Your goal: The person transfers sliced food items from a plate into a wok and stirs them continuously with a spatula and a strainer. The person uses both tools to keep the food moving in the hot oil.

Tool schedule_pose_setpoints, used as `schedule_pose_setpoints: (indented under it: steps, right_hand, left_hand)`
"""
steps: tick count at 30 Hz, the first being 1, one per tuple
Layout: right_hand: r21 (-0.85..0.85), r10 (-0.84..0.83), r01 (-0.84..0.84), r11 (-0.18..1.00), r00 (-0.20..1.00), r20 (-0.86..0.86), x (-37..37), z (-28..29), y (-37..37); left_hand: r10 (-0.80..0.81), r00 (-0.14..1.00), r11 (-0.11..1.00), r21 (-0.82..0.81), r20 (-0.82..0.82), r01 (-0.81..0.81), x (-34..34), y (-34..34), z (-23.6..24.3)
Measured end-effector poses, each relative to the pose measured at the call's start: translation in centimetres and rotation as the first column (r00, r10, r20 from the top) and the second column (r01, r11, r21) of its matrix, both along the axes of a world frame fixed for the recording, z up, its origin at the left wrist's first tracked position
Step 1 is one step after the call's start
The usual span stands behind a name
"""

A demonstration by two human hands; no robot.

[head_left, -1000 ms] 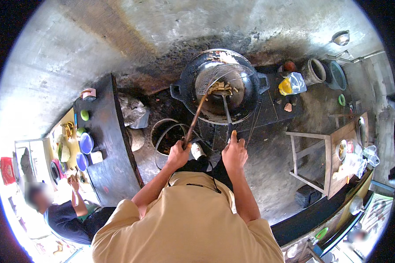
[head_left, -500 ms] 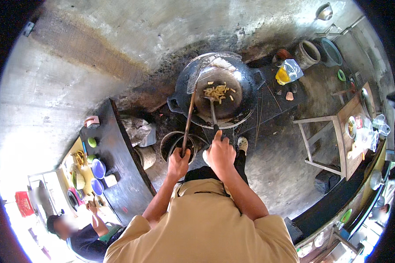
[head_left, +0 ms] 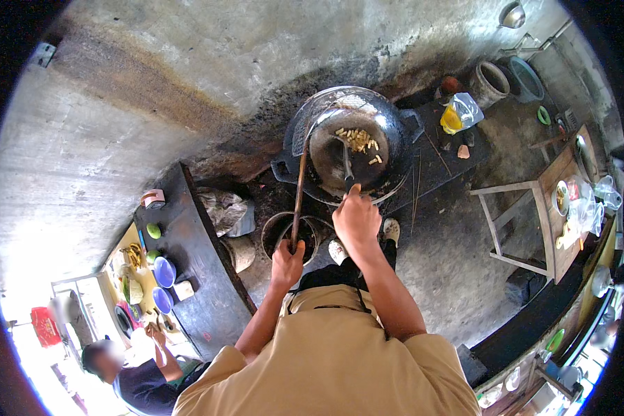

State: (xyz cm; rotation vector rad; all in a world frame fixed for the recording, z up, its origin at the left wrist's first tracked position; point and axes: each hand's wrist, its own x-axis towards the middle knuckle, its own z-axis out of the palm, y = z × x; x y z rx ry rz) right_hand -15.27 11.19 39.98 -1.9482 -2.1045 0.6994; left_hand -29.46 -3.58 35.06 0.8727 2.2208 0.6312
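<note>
In front of me stands a wide dark wok (head_left: 324, 166) with two side handles and oil in it. Pale short food pieces (head_left: 356, 137) lie in the oil, bunched toward its far side with a few strung out to the right. My left hand (head_left: 288, 265) is closed around the wooden handle of a wire skimmer (head_left: 300, 201); the skimmer's mesh leans over the wok's left side. My right hand (head_left: 358, 220) grips the black handle of a spatula (head_left: 347, 161), whose blade is down among the near pieces and partly hard to make out.
A bucket (head_left: 270, 239) stands below the wok's left side. On the right are a bag with yellow contents (head_left: 452, 120) and a wooden table (head_left: 549, 222) bearing bowls and bags. A dark counter (head_left: 208, 277) runs along the left, where another person (head_left: 142, 378) sits.
My right hand has moved forward with the spatula, its blade now nearer the pieces. The pieces have shifted within the wok and spread rightward. My left hand keeps the skimmer in place.
</note>
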Motion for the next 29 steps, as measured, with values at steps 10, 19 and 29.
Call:
schedule_pose_setpoints:
  steps: [10, 19, 29]
  right_hand:
    - [0.042, 0.171, -0.18, 0.983, 0.971, 0.167, 7.1, 3.9, -5.3]
    - [0.022, 0.156, -0.164, 0.986, 0.966, 0.205, 6.1, -1.1, -4.2]
    - [-0.023, 0.2, -0.209, 0.978, 0.89, 0.41, 14.1, 3.0, -4.0]
  left_hand:
    - [-0.119, 0.992, 0.993, -0.023, -0.035, 0.118, 0.2, 0.0, -3.0]
    - [-0.065, 0.998, 0.998, 0.018, 0.007, 0.065, 1.2, -0.3, -1.7]
    - [-0.092, 0.992, 0.996, -0.007, -0.082, 0.092, 1.1, -0.5, -2.7]
